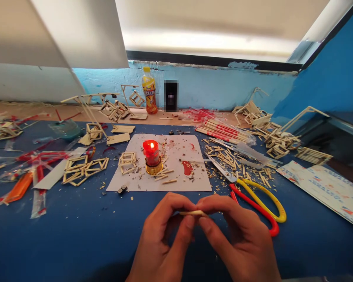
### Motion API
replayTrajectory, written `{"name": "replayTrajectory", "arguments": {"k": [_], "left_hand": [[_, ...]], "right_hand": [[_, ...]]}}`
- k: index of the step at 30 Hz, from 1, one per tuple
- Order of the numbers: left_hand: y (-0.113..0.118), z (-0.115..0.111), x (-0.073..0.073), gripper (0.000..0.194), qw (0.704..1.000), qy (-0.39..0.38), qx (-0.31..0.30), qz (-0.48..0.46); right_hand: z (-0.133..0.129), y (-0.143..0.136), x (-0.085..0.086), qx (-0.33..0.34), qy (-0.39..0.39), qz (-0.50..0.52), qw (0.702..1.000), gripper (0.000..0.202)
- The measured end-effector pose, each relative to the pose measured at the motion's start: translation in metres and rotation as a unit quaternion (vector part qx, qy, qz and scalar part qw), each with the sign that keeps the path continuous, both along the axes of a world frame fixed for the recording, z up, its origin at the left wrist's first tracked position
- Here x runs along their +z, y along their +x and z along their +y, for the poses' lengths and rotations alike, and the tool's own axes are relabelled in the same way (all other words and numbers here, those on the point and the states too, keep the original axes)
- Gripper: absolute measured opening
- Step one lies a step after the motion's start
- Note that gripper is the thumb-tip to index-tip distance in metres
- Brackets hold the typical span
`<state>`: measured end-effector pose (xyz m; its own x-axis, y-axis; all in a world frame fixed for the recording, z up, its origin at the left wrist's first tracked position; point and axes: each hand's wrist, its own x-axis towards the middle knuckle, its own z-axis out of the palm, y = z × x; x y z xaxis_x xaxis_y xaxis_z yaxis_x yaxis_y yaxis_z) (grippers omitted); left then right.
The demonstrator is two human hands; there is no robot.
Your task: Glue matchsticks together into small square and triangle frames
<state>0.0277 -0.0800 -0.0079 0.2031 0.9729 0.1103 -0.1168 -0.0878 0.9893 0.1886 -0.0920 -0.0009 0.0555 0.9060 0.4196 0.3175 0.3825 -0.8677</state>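
Low in the middle of the head view, my left hand and my right hand meet at the fingertips. Between them they pinch a small piece of pale wooden stick, part of which the fingers hide. Beyond my hands a lit red candle stands on a gold base on a white sheet. A small open stick frame sits left of the candle, and short cut sticks lie beside its base. Scissors with yellow and red handles lie just beyond my right hand.
Stick frames and clear plastic wrappers cover the left side. Bundled sticks, cut stick pieces and a printed sheet are at the right. A drink bottle stands by the wall, near more stick structures.
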Motion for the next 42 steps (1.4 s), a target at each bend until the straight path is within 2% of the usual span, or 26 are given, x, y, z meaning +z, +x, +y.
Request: {"name": "replayTrajectory", "arguments": {"k": [5, 11, 18, 22, 26, 29, 31, 32, 34, 36, 39, 42], "left_hand": [[-0.001, 0.002, 0.003, 0.006, 1.0, -0.018, 0.011, -0.006], [0.001, 0.004, 0.003, 0.006, 0.999, -0.034, 0.027, -0.016], [-0.003, 0.005, 0.005, 0.007, 0.997, -0.064, 0.017, -0.051], [-0.008, 0.005, 0.004, 0.006, 0.996, -0.061, 0.024, -0.057], [-0.012, 0.003, 0.003, 0.008, 0.996, -0.047, 0.047, -0.057], [-0.017, 0.004, 0.002, 0.008, 0.997, -0.021, 0.055, -0.052], [-0.023, 0.004, 0.003, 0.01, 0.997, 0.008, 0.071, -0.041], [-0.026, 0.004, 0.003, 0.01, 0.996, 0.026, 0.084, -0.036], [-0.032, 0.005, 0.004, 0.012, 0.991, 0.069, 0.105, -0.041], [-0.036, 0.005, 0.004, 0.014, 0.986, 0.111, 0.113, -0.06], [-0.039, 0.005, 0.004, 0.018, 0.979, 0.15, 0.116, -0.074], [-0.041, 0.006, 0.005, 0.018, 0.976, 0.177, 0.113, -0.063]], "right_hand": [[0.0, -0.003, -0.002, -0.016, -0.003, 0.013, 1.0, 0.02], [0.003, -0.007, -0.003, 0.032, 0.024, 0.064, 0.997, 0.031], [-0.006, 0.007, -0.012, 0.032, -0.038, 0.027, 0.998, 0.016], [-0.007, 0.005, -0.008, 0.063, -0.06, 0.069, 0.994, 0.032], [-0.012, 0.002, -0.008, 0.024, -0.039, 0.063, 0.997, 0.031], [-0.011, 0.014, -0.002, -0.032, -0.01, -0.012, 0.999, 0.032], [0.001, 0.029, 0.008, -0.05, 0.017, -0.126, 0.991, 0.024], [0.012, 0.036, 0.013, -0.038, 0.028, -0.202, 0.978, 0.019], [0.041, 0.049, 0.022, 0.024, 0.057, -0.339, 0.939, 0.018], [0.077, 0.057, 0.023, 0.089, 0.037, -0.457, 0.884, 0.022], [0.126, 0.057, 0.012, 0.126, 0.017, -0.497, 0.858, 0.022], [0.153, 0.052, -0.004, 0.152, 0.011, -0.518, 0.842, 0.017]]}}
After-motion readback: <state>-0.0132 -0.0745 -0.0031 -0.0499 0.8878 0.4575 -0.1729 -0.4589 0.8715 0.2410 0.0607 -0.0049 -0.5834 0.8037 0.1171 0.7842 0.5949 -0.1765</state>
